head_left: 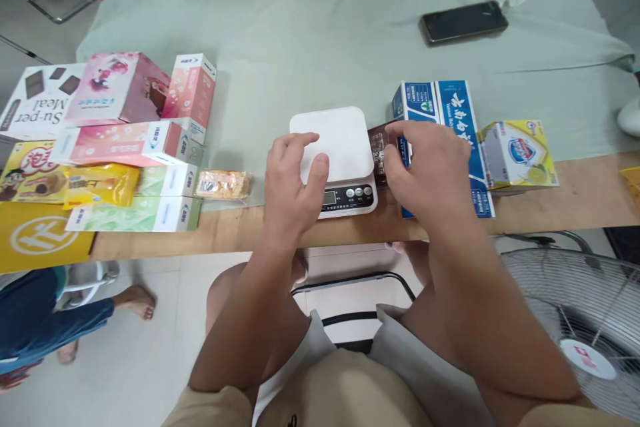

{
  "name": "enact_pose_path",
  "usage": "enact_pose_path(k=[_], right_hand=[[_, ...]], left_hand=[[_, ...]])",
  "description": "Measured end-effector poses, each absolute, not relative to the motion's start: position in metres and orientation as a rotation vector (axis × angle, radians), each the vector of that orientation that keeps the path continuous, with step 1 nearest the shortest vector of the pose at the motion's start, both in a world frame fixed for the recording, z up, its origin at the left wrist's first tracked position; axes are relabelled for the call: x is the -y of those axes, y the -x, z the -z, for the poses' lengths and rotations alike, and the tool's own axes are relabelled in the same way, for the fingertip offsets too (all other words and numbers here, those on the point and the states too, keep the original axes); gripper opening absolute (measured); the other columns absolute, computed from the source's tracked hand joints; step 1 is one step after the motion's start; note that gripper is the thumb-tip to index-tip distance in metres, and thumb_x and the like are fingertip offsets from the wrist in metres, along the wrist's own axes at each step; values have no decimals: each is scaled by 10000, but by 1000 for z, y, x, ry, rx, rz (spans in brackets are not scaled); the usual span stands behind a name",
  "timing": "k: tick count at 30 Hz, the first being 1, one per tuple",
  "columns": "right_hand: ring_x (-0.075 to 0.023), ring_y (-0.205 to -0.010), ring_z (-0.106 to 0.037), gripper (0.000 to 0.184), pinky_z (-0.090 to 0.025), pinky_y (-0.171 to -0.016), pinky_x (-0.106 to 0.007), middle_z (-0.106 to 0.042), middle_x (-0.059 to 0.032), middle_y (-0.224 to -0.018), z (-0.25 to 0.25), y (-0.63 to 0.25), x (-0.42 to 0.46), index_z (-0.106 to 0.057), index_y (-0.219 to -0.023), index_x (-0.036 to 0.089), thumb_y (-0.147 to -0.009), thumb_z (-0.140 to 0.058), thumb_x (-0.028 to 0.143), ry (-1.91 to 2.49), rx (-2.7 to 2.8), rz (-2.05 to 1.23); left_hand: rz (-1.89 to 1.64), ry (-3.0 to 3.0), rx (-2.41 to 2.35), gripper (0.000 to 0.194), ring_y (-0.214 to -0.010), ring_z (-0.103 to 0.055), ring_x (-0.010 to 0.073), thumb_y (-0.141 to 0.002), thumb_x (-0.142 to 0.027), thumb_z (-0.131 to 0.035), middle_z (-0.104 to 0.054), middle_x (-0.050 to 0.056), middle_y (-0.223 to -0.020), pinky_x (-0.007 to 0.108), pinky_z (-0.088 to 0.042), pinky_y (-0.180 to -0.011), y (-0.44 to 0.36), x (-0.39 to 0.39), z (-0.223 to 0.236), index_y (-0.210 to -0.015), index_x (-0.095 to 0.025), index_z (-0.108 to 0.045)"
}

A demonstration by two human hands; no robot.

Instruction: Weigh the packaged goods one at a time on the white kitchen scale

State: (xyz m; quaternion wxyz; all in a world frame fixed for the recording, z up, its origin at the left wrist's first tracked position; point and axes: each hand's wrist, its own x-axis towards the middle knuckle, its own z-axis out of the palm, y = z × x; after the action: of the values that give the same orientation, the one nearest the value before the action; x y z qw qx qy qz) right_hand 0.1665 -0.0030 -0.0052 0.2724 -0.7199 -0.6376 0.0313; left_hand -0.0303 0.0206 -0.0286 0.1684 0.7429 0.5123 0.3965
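1. Middle of the frame: white scale (333, 140), plate bare. Left hand (293, 187) over its left side, thumb and forefinger spread, other fingers bunched, nothing pinched. A dropped thumb could load the plate and spoil a reading.
2. Right of the scale: brown packet (379, 153), wedged between it and the blue boxes (460, 107). Right hand (430, 160) above, thumb and forefinger parted; from where I stand, can't tell if either touches. A sideways pull could nudge scale or boxes.
3. Right of centre: yellow box (523, 153) beside the blue ones. Shove those and it likely slides too.
4. Scale's display end sits over the wooden edge (550, 180) of the table. A forearm bump might tip it lapward.
5. Left of centre: wrapped snack (223, 185) near that edge. A careless left elbow could sweep it off.
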Motion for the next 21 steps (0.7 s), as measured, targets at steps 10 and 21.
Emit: enact_pose_path(k=[10, 21], right_hand=[[-328, -1166, -702, 358, -536, -996, -483, -777, -133, -1259, -20, -98, 10, -730, -1247, 168, -999, -477, 217, 1664, 2070, -419], [-363, -1483, -501, 422, -396, -1188, -492, -699, -143, -1452, 2, -12, 9, -675, -1341, 134, -948, -519, 146, 1610, 2320, -560]], left_hand=[[-1049, -1845, -1927, 215, -1255, -608, 295, -950, -254, -581, -671, 121, -1237, 472, -454, -1159, 69, -14, 10, -1142, -229, -676], [-896, -1748, -2012, 305, -1262, -618, 335, -1021, -382, -453, -717, 136, -1234, 538, -420, -1155, 111, -3, 23, -1136, -219, -683]])
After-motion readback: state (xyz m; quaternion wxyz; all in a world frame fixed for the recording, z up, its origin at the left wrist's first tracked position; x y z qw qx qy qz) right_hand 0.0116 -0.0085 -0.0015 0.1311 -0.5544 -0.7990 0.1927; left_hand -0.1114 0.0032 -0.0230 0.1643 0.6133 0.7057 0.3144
